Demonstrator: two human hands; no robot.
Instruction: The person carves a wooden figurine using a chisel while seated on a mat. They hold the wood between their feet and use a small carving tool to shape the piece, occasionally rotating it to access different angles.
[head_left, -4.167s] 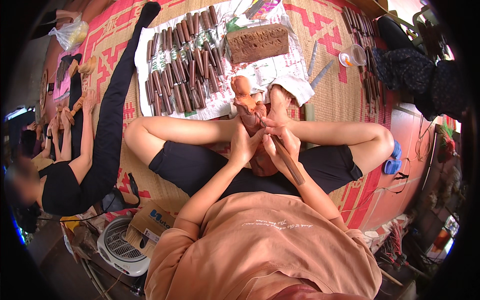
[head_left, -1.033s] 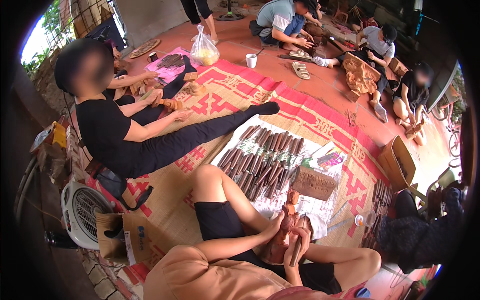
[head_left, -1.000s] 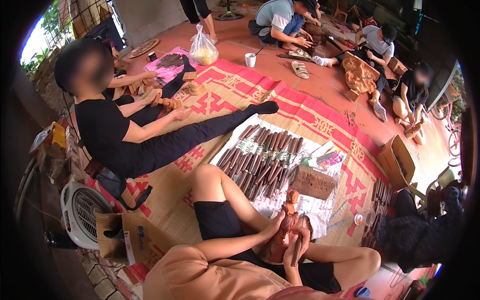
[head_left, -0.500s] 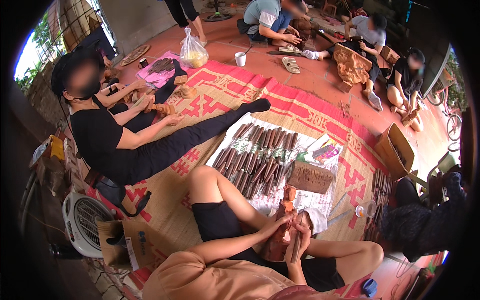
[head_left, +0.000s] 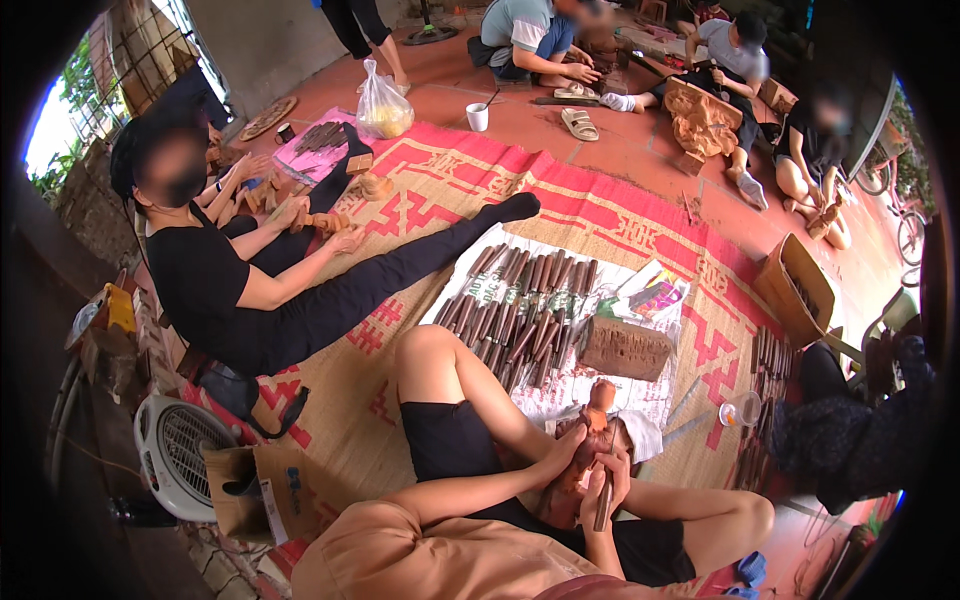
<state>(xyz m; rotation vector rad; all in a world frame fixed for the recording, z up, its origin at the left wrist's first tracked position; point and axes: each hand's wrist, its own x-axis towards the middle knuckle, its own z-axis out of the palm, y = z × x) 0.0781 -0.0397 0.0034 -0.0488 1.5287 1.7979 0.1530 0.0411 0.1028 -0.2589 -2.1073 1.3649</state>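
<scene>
A reddish-brown carved wooden figure (head_left: pixel 600 396) stands tilted between my bent legs, its small rounded top pointing away from me. My left hand (head_left: pixel 566 450) is wrapped round the figure's left side, steadying it. In my right hand (head_left: pixel 611 478) is a carving chisel (head_left: pixel 603 508), its wooden handle toward me and its thin blade against the figure. My fingers hide part of the figure, and the blade's tip is too small to make out. A white cloth or sock (head_left: pixel 641 437) shows just right of the figure.
Many wooden-handled chisels (head_left: pixel 515 310) lie in rows on a white sheet (head_left: pixel 655 400) ahead, beside a brown wood block (head_left: pixel 626 347). A clear cup (head_left: pixel 740 409) stands at right. On the left are a seated co-worker (head_left: pixel 215 270), a heater (head_left: pixel 180 455) and a cardboard box (head_left: pixel 265 490).
The figure's top has swung a little to the right, and both my hands have shifted slightly with it. The chisel stays in my right hand, its handle turned a little.
</scene>
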